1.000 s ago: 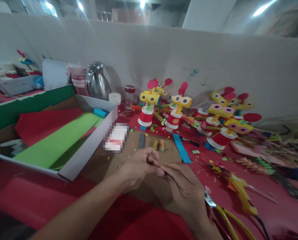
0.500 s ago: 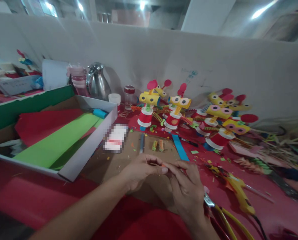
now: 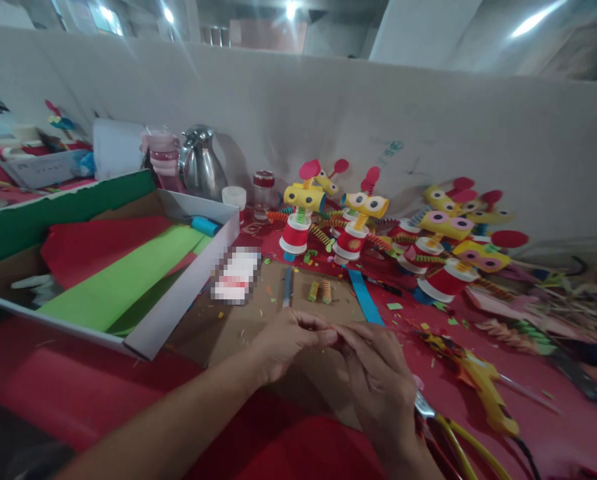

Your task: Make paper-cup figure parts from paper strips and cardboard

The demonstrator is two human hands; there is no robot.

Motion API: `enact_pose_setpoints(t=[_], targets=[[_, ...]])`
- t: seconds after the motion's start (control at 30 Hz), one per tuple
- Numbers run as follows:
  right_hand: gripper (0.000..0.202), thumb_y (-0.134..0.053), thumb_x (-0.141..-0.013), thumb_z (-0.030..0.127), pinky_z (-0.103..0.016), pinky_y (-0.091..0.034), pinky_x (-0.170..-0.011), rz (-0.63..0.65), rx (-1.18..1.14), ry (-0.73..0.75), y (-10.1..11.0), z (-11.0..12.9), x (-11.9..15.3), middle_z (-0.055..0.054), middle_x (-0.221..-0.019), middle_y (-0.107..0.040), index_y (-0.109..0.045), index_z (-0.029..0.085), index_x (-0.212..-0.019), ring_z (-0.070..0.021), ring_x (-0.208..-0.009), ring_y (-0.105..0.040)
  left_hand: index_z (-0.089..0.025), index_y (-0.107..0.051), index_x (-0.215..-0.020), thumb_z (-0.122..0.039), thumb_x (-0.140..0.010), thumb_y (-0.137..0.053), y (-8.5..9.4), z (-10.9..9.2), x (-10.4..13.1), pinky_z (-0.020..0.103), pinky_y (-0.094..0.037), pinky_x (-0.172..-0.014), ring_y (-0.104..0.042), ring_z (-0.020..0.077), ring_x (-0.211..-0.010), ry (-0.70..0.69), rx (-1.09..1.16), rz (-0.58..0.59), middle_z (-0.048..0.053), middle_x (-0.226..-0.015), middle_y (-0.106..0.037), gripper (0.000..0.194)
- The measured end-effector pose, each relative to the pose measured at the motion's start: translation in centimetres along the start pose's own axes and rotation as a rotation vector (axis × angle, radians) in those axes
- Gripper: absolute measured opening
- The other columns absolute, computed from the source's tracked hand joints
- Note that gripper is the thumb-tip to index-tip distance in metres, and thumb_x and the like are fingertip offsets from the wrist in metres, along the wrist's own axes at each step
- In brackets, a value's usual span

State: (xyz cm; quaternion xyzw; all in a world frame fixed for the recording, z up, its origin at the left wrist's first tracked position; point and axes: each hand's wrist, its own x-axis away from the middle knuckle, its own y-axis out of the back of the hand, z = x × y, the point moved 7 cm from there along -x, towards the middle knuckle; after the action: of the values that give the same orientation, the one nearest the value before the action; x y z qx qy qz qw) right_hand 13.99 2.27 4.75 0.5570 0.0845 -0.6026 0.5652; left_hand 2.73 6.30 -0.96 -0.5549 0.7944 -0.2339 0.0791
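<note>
My left hand and my right hand meet at the fingertips over a brown cardboard sheet. Both are closed in a pinch; whatever lies between the fingertips is too small and hidden to make out. Just beyond them, two small folded paper springs rest on the cardboard. A grey-blue stick-like tool lies left of the springs, and a blue paper strip lies to their right. Yellow-handled scissors are beside my right wrist.
Several paper-cup figures stand along the wall. A box of coloured paper sits at left, near a steel jug and a jar. A yellow glue gun lies at right, its cord trailing toward the front.
The whole view has shifted slightly, so the scene appears a little further right. My hands stay together; the bit of orange seen between the fingertips earlier is now hardly visible.
</note>
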Motion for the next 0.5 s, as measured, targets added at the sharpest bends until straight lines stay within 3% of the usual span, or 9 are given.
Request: enact_pose_setpoints(t=[0.13,0.3,0.5], targets=[[0.028,-0.051,-0.090,0.008,-0.032,-0.050,-0.078,-0.015,0.036,-0.114,0.0,-0.7,0.1,-0.006,-0.100,-0.061,-0.065,0.022,-0.110,-0.0183,-0.093,-0.057,-0.017,-0.076,-0.074,-0.033,-0.059,-0.082,-0.2,0.1,0.0,0.030,-0.038,-0.086,-0.057,0.0152,-0.079,0.034,0.046,-0.022,0.002,-0.073,-0.068,0.023],[0.025,-0.052,-0.088,0.013,-0.033,-0.051,-0.079,0.072,0.011,-0.224,-0.9,-1.3,0.3,-0.006,-0.097,-0.064,-0.069,0.023,-0.102,-0.0190,-0.092,-0.059,-0.015,-0.074,-0.067,-0.031,-0.053,-0.084,0.9,0.7,-0.1,0.028,-0.037,-0.079,-0.054,0.0135,-0.075,0.092,-0.012,-0.126,0.001,-0.071,-0.067,0.023],[0.023,-0.056,-0.084,0.017,-0.031,-0.052,-0.078,0.132,-0.153,-0.528,-1.4,-3.5,0.8,-0.005,-0.094,-0.069,-0.069,0.022,-0.102,-0.0181,-0.087,-0.064,-0.015,-0.069,-0.072,-0.041,-0.068,-0.074,1.2,1.1,0.0,0.027,-0.034,-0.067,-0.050,0.0111,-0.066,0.139,-0.237,-0.184,0.000,-0.067,-0.061,0.027]])
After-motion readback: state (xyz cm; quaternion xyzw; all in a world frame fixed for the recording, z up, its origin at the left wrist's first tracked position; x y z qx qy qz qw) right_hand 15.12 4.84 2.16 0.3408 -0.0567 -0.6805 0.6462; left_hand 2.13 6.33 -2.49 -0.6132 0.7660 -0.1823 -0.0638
